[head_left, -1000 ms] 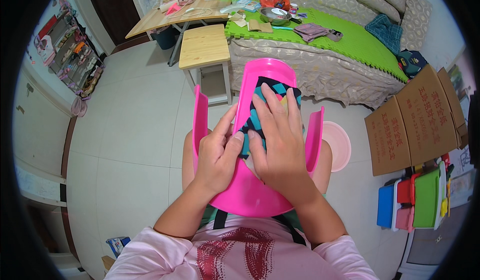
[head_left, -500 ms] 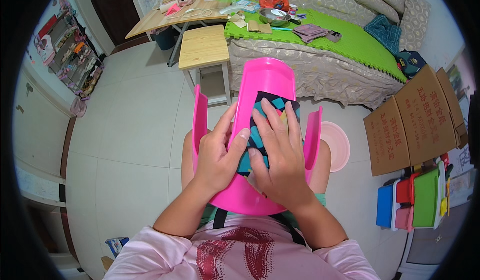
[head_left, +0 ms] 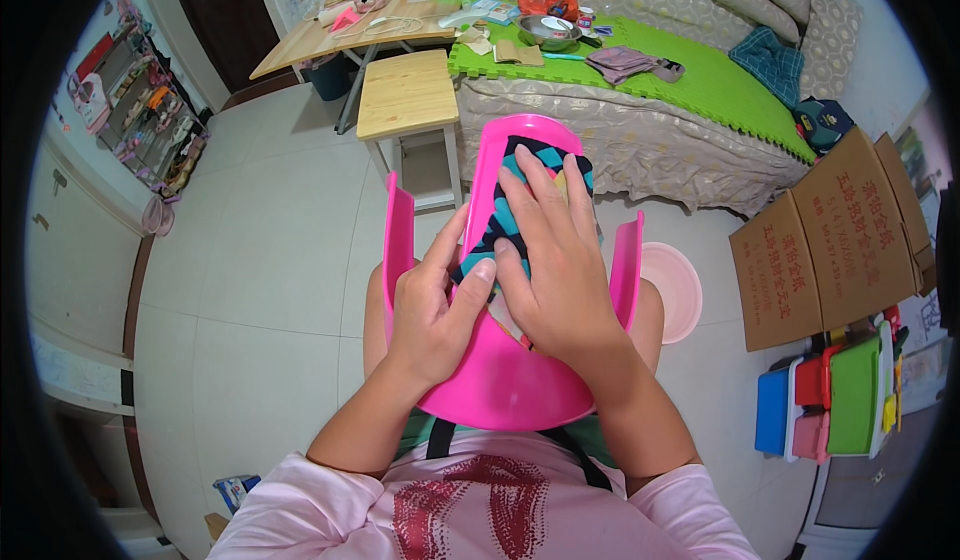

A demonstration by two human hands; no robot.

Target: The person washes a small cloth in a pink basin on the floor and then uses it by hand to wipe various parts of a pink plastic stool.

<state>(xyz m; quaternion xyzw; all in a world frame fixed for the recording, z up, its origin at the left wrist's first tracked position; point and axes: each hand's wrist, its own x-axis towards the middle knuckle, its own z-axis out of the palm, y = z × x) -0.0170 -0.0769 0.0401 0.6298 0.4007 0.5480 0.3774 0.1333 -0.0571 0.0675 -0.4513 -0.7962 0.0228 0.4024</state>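
Observation:
A bright pink plastic child's chair (head_left: 500,375) lies across my lap, its backrest pointing away from me and an armrest standing up on either side. My right hand (head_left: 560,260) presses a folded cloth (head_left: 505,222), dark with teal, yellow and red patches, onto the backrest. Its fingers stretch over the cloth, with the thumb along the near left part. At the backrest's left edge is my left hand (head_left: 432,310), thumb on the inner face beside the cloth's lower corner and fingers round the edge, partly hidden.
Ahead stands a wooden-topped stool (head_left: 408,95), with a wooden table (head_left: 355,40) behind it. A sofa with a green foam mat (head_left: 690,70) carries a bowl and fabric. To the right are a pink basin (head_left: 672,295), a cardboard box (head_left: 830,240) and coloured bins (head_left: 850,395).
My right hand has slid the cloth up the backrest, away from me, uncovering more pink plastic near my body. The left hand stays at the backrest's edge.

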